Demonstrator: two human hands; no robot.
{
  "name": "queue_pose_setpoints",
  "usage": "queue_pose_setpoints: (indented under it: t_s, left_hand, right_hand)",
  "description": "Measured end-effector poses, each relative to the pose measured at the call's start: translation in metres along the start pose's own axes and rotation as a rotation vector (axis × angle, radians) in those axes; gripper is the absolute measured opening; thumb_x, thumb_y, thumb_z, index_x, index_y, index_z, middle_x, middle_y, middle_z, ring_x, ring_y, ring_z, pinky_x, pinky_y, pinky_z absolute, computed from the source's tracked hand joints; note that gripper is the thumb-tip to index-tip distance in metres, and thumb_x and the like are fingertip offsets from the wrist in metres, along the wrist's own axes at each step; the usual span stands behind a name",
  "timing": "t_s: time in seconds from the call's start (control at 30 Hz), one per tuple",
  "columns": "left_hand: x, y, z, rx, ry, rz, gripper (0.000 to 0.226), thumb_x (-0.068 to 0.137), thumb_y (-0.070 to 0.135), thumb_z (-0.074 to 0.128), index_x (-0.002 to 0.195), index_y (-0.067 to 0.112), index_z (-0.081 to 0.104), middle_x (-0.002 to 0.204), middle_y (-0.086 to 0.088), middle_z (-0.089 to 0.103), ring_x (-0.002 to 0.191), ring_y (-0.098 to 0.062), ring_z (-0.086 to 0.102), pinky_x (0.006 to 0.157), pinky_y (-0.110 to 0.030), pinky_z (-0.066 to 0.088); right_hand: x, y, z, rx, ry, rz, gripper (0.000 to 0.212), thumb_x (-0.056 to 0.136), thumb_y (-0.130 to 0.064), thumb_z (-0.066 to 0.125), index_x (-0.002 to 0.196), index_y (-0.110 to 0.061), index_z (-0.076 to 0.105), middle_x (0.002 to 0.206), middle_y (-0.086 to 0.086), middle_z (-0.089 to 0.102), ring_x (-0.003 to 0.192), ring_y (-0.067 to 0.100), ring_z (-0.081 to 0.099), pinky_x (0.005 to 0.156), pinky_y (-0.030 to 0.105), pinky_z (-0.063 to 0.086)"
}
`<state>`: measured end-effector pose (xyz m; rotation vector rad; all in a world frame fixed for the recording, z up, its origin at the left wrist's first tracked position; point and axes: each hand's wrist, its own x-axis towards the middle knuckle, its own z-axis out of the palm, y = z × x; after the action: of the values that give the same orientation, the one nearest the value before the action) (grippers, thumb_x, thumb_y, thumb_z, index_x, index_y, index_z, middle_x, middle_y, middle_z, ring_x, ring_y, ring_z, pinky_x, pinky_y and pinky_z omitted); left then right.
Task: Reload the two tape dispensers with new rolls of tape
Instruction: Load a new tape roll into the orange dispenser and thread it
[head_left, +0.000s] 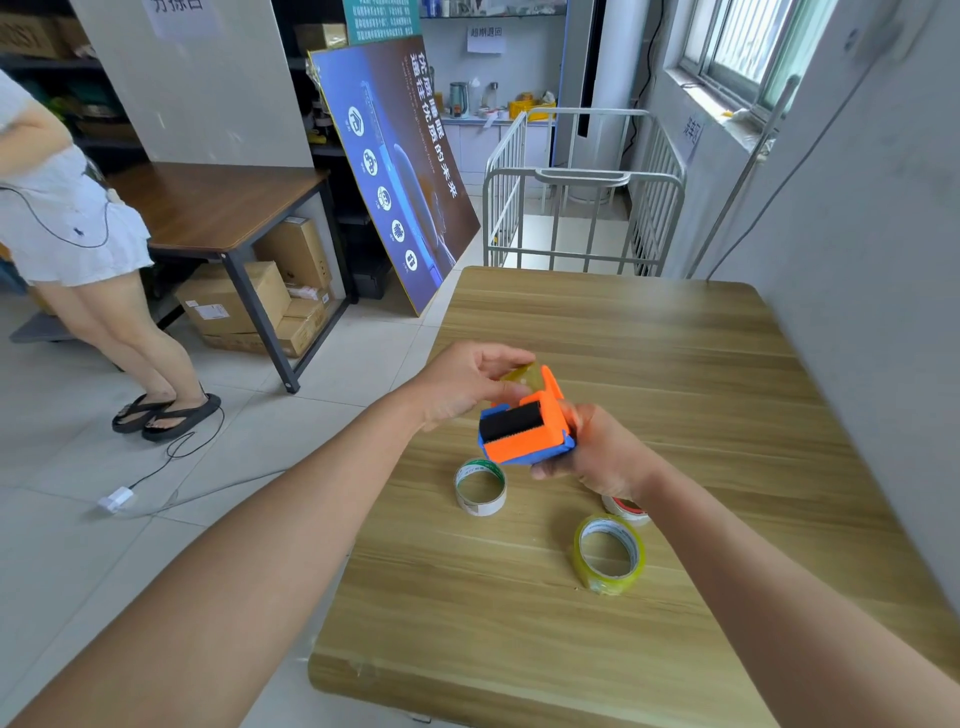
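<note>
above the table (675, 597), both hands (467, 384) grip the dispenser (524, 426).

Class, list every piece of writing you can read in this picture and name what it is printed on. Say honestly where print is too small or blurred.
"优质睡眠 通往优质的未来": large white characters on the leaning blue poster.
"超期退回": white paper sign on the back wall, only just legible.
Paper sheet at top left: cut off, unreadable.
Paper sign by the window: blurred.
Green board: too small.
Tape roll core print: too small.
</note>
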<state>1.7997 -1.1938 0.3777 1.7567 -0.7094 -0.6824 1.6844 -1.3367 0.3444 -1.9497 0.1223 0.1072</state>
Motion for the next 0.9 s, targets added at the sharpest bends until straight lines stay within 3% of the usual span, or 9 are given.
queue_pose_setpoints:
  t_s: [0.07, 0.2, 0.4, 0.53, 0.67, 0.8, 0.9]
  left_hand:
    - [-0.001, -0.001, -0.001, -0.034, -0.008, -0.027, 0.049, 0.08, -0.001, 0.066, 0.127, 0.005, 0.054, 0.131, -0.011, 0.057, 0.115, -0.006, 0.051, 0.075, -0.003, 0.049]
    - [-0.001, -0.001, 0.0, -0.035, 0.006, -0.031, 0.049, 0.079, 0.001, 0.067, 0.126, 0.007, 0.055, 0.132, -0.009, 0.057, 0.113, -0.002, 0.05, 0.075, -0.001, 0.047]
    - [-0.001, 0.003, 0.002, 0.099, 0.095, 0.04, 0.046, 0.073, 0.0, 0.072, 0.118, 0.005, 0.062, 0.127, -0.01, 0.061, 0.109, -0.006, 0.055, 0.086, -0.008, 0.046]
    - [-0.001, 0.005, 0.002, 0.122, 0.127, 0.056, 0.043, 0.07, -0.001, 0.074, 0.112, 0.002, 0.065, 0.127, -0.01, 0.06, 0.111, -0.014, 0.057, 0.102, -0.03, 0.045]
    - [-0.001, 0.006, 0.002, 0.125, 0.147, 0.085, 0.036, 0.07, -0.003, 0.074, 0.105, -0.003, 0.067, 0.105, -0.006, 0.064, 0.092, -0.01, 0.06, 0.079, -0.009, 0.051]
    - [0.0, 0.007, 0.004, 0.155, 0.182, 0.122, 0.025, 0.071, 0.001, 0.074, 0.096, -0.003, 0.071, 0.085, 0.001, 0.065, 0.081, -0.007, 0.061, 0.075, -0.008, 0.05]
    - [0.001, 0.009, 0.007, 0.163, 0.207, 0.112, 0.019, 0.074, 0.005, 0.073, 0.093, -0.001, 0.072, 0.081, 0.001, 0.067, 0.077, -0.006, 0.061, 0.074, -0.009, 0.05]
  right_hand:
    - [0.0, 0.0, 0.001, -0.006, -0.008, 0.003, 0.046, 0.069, 0.021, 0.068, 0.083, -0.023, 0.063, 0.071, -0.015, 0.066, 0.06, -0.014, 0.06, 0.06, 0.005, 0.046]
    - [0.001, 0.002, 0.0, -0.047, -0.011, 0.015, 0.048, 0.069, 0.018, 0.07, 0.08, -0.028, 0.063, 0.067, -0.02, 0.066, 0.06, -0.014, 0.06, 0.06, 0.003, 0.045]
    - [0.002, 0.001, -0.002, -0.083, -0.004, 0.01, 0.043, 0.07, 0.017, 0.07, 0.084, -0.022, 0.061, 0.075, -0.012, 0.061, 0.055, -0.018, 0.056, 0.057, 0.0, 0.041]
    - [0.001, 0.0, -0.001, -0.071, 0.001, 0.003, 0.042, 0.07, 0.017, 0.07, 0.085, -0.022, 0.062, 0.076, -0.012, 0.062, 0.057, -0.017, 0.057, 0.058, 0.0, 0.042]
    - [0.0, 0.001, 0.0, -0.08, 0.001, -0.009, 0.049, 0.07, 0.016, 0.071, 0.079, -0.032, 0.061, 0.074, -0.013, 0.062, 0.058, -0.015, 0.058, 0.059, 0.001, 0.044]
    - [-0.001, 0.003, 0.001, -0.075, -0.003, -0.001, 0.048, 0.07, 0.016, 0.07, 0.078, -0.031, 0.062, 0.071, -0.016, 0.063, 0.059, -0.014, 0.059, 0.059, 0.005, 0.045]
    - [-0.001, 0.004, 0.0, -0.058, -0.008, 0.009, 0.048, 0.07, 0.018, 0.069, 0.078, -0.029, 0.062, 0.06, -0.024, 0.066, 0.058, -0.014, 0.059, 0.057, 0.004, 0.045]
